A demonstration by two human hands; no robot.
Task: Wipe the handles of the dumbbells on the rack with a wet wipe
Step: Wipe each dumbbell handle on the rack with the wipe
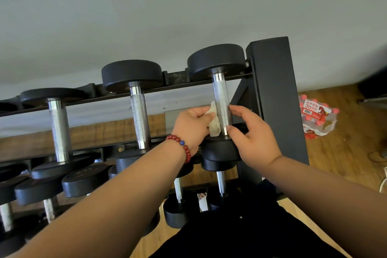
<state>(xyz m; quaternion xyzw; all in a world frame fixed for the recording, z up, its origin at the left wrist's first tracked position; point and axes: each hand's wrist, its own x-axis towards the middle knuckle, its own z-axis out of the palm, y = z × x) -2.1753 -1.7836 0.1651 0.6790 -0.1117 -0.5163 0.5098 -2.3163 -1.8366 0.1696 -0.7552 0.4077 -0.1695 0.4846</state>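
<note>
White wet wipe [214,126], gripped in the left hand [192,126], presses against the knurled handle [221,98]; the right hand [254,139] pinches that handle.

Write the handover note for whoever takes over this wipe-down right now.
Left hand: grips the wet wipe and presses it against the left side of the rightmost top-row handle.
Right hand: pinches the same handle near its lower end, steadying it.
Rack: two more top-row handles sit to the left, the middle handle and the left handle. Lower rows lie beneath.
Done: cannot tell which handles are already wiped.
Left: finish this handle, then cover any not yet wiped.
</note>
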